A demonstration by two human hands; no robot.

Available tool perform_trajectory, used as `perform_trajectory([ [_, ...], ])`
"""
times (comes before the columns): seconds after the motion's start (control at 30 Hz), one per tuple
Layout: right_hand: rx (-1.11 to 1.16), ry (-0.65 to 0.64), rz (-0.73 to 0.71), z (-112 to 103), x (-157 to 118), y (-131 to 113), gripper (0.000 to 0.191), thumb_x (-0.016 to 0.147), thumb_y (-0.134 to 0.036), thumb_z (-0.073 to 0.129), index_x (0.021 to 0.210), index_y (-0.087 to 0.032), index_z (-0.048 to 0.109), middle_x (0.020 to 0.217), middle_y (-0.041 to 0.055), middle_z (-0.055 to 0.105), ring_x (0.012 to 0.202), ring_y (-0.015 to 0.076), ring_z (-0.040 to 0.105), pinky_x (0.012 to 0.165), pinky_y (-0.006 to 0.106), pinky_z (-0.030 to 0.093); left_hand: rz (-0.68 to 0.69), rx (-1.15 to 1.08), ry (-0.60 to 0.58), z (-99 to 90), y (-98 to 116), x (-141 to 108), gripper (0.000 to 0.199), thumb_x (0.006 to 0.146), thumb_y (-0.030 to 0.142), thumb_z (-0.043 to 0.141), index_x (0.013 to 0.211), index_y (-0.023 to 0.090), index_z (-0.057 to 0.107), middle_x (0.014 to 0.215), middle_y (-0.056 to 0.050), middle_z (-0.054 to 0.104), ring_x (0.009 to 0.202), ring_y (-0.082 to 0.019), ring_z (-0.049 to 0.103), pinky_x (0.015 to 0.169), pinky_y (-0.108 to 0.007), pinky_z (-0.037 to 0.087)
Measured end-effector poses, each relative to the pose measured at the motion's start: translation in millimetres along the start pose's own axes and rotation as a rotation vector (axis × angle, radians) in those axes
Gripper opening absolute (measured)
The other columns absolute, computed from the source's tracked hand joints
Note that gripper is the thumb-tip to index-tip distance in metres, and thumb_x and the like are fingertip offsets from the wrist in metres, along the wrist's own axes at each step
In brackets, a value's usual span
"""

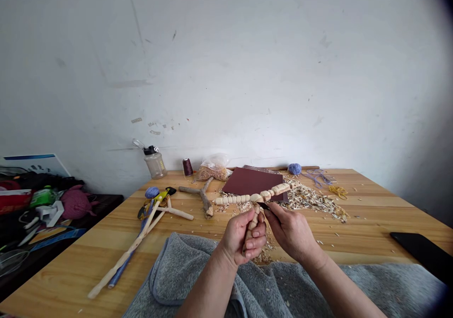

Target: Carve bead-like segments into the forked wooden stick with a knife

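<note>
1. The left hand (243,238) is closed around the stem of a pale carved wooden fork (253,222), fingers wrapped tight, just above a grey fleece towel (198,280) over the near edge of the bench (368,230).
2. The fork sits at centre, its beaded arm (260,196) reaching far and to the right over a dark red sheet of sandpaper (247,182).
3. The right hand (292,229) is narrowed in a pinch on a small dark knife (264,206), whose blade touches the fork near its crotch; most of the knife is hidden by the fingers.
4. Pale wood shavings (311,205) are strewn across the bench around the sandpaper, and some lie just beyond the towel, below the hands.
5. To the left lie a forked raw branch (203,197) and a long peeled stick (130,248) beside a blue yarn ball (152,192).
6. Along the far edge stand a plastic bottle (155,164), a thread spool (187,167) and a bag of shavings (213,170); a black phone (421,251) lies near right.
</note>
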State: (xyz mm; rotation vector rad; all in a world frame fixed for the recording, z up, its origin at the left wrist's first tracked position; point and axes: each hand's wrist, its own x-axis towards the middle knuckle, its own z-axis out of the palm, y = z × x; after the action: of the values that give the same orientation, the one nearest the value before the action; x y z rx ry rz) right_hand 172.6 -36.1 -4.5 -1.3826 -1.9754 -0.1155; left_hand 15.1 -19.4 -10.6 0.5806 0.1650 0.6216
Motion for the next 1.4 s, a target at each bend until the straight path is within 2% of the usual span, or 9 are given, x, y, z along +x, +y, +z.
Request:
perform_trajectory([
  [0.13,0.009,-0.011,0.025,1,-1,-1,0.030,0.093,-0.034,0.032,0.084,-0.021,0.057,0.065,0.0007,0.064,0.052,0.0118,0.056,0.051,0.023,0.028,0.022,0.071,0.047,4.2,-2,1,0.025,0.087,0.039,0.045,0.080,0.016,0.052,0.053,0.006,0.039,0.029,-0.003,0.028,0.023,-0.013,0.023],
  [0.3,0.015,-0.020,0.063,1,-1,-2,0.030,0.092,-0.034,0.032,0.082,-0.021,0.057,0.062,0.0002,0.064,0.050,0.0121,0.056,0.050,0.023,0.026,0.088,0.309,0.210,16.1,-6,1,0.028,0.085,0.048,0.047,0.077,0.020,0.044,0.051,0.009,0.036,0.028,-0.002,0.024,0.023,-0.013,0.024],
  [0.57,-0.011,-0.037,0.017,-3,-1,0,0.029,0.091,-0.031,0.033,0.074,-0.021,0.055,0.055,-0.0006,0.060,0.046,0.0118,0.053,0.048,0.024,0.024,0.070,0.558,0.290,21.7,-7,-1,0.037,0.079,0.055,0.051,0.077,0.023,0.034,0.054,0.010,0.036,0.030,-0.002,0.024,0.024,-0.013,0.028],
  [0.73,-0.030,-0.077,-0.020,-6,0,2,0.026,0.091,-0.031,0.035,0.092,-0.022,0.059,0.063,0.0004,0.065,0.052,0.0131,0.058,0.050,0.024,0.026,0.050,0.768,0.362,17.1,-7,-1,0.036,0.079,0.056,0.049,0.080,0.023,0.034,0.054,0.011,0.035,0.031,-0.002,0.027,0.027,-0.013,0.030],
  [0.93,-0.138,-0.087,-0.038,-4,-1,1,0.028,0.091,-0.032,0.034,0.078,-0.020,0.056,0.062,0.0011,0.063,0.052,0.0123,0.056,0.050,0.025,0.023,0.033,1.148,0.432,15.7,-4,-5,0.028,0.085,0.051,0.038,0.082,0.023,0.037,0.048,0.010,0.037,0.027,-0.008,0.035,0.027,-0.018,0.027],
  [1.03,-0.193,-0.091,-0.051,-2,-2,0,0.029,0.091,-0.032,0.033,0.077,-0.019,0.055,0.063,0.0017,0.063,0.051,0.0117,0.053,0.050,0.027,0.020,0.108,1.254,0.543,16.2,-7,-4,0.023,0.086,0.045,0.041,0.082,0.022,0.043,0.050,0.007,0.044,0.028,-0.009,0.038,0.030,-0.021,0.025],
  [1.13,-0.222,-0.118,-0.064,-3,-2,1,0.027,0.091,-0.029,0.033,0.080,-0.019,0.056,0.066,0.0023,0.064,0.051,0.0112,0.052,0.049,0.027,0.019,0.403,1.192,0.639,13.7,-14,2,0.012,0.077,0.029,0.057,0.078,0.020,0.050,0.063,0.000,0.052,0.047,-0.011,0.049,0.041,-0.021,0.032],
  [1.2,-0.179,-0.123,-0.072,-5,-1,2,0.026,0.090,-0.028,0.034,0.080,-0.019,0.057,0.066,0.0024,0.063,0.051,0.0107,0.052,0.049,0.026,0.021,0.500,1.026,0.584,12.0,-18,6,0.011,0.075,0.025,0.060,0.080,0.020,0.051,0.066,-0.001,0.054,0.052,-0.012,0.051,0.044,-0.021,0.033],
  [1.4,0.514,-0.147,0.106,-13,4,10,0.030,0.093,-0.038,0.029,0.079,-0.020,0.048,0.058,-0.0030,0.054,0.048,0.0086,0.047,0.048,0.020,0.034,0.112,0.443,0.279,16.8,-9,2,0.025,0.081,0.043,0.052,0.078,0.023,0.037,0.053,0.010,0.039,0.028,-0.004,0.023,0.025,-0.015,0.021],
])
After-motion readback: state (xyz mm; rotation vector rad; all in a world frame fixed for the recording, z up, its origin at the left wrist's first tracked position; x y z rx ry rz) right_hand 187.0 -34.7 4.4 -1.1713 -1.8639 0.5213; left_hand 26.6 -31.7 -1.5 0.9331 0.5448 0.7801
